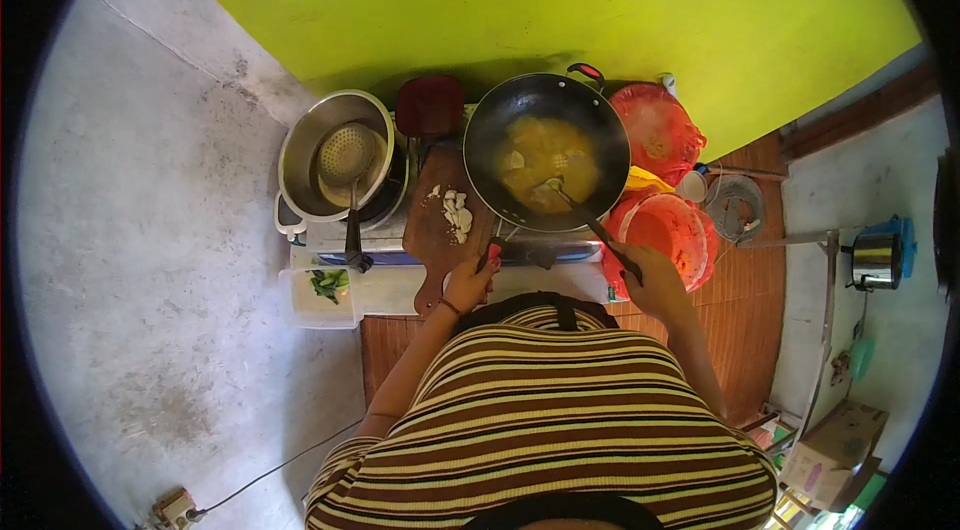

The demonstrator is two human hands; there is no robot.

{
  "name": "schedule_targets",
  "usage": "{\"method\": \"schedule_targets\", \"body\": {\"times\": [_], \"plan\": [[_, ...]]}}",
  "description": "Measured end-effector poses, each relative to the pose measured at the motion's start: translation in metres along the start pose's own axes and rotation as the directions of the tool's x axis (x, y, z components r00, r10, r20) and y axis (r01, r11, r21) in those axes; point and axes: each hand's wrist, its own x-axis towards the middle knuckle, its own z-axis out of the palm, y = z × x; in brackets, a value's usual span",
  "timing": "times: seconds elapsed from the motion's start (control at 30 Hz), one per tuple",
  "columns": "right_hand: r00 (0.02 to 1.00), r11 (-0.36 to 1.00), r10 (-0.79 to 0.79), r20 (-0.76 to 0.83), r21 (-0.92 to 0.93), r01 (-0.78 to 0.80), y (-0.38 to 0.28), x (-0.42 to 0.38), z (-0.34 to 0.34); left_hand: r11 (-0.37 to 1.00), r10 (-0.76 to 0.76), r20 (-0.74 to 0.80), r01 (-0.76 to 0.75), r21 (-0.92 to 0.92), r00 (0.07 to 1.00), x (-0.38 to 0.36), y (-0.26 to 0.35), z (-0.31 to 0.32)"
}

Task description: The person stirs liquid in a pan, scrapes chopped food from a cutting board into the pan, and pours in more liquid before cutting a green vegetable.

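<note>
My right hand (pixel 650 280) is wrapped round the black handle of a spatula (pixel 597 228), whose head dips into yellowish liquid with pieces of food in a black wok (pixel 482 155). My left hand (pixel 467 284) grips the wok's red-and-black handle (pixel 492 253) at the near side. Beside the wok lies a wooden cutting board (pixel 432 248) with pale chopped pieces (pixel 458 216) on it. Farther left, a metal pot (pixel 292 162) holds a perforated ladle (pixel 347 154).
A clear container (pixel 288 301) with green leaves stands at the left. Behind the board is a dark red container (pixel 430 107). Red basins (pixel 690 275) and a cup (pixel 692 186) are right of the wok. A cardboard box (pixel 835 450) sits lower right.
</note>
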Motion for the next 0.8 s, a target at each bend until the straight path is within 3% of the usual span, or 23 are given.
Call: {"method": "schedule_targets", "body": {"times": [0.3, 0.4, 0.5, 0.53, 0.6, 0.8], "plan": [[0.982, 0.988, -0.037, -0.184, 0.138, 0.063, 0.002, 0.034, 0.056, 0.998, -0.054, 0.011, 0.054, -0.021, 0.999, 0.003, -0.002, 0.000], [0.944, 0.968, -0.101, -0.314, 0.188, 0.166, 0.003, 0.049, 0.068, 0.998, -0.064, 0.012, 0.065, -0.025, 0.998, 0.002, 0.000, -0.001], [0.973, 0.917, 0.176, -0.147, 0.385, -0.108, -0.016, 0.053, 0.053, 0.997, -0.051, 0.001, 0.051, -0.059, 0.999, 0.002, -0.002, 0.001], [0.969, 0.917, 0.158, -0.191, 0.393, -0.072, -0.014, 0.056, 0.054, 0.996, -0.045, -0.005, 0.044, -0.072, 0.999, 0.003, -0.004, 0.001], [0.952, 0.915, 0.124, -0.280, 0.404, -0.001, -0.008, 0.064, 0.060, 0.996, -0.038, -0.006, 0.037, -0.077, 0.999, 0.004, -0.006, 0.002], [0.962, 0.984, 0.025, -0.273, 0.174, 0.024, 0.000, 0.080, 0.071, 0.998, -0.055, 0.030, 0.055, -0.017, 0.998, 0.003, -0.002, -0.001]]}}
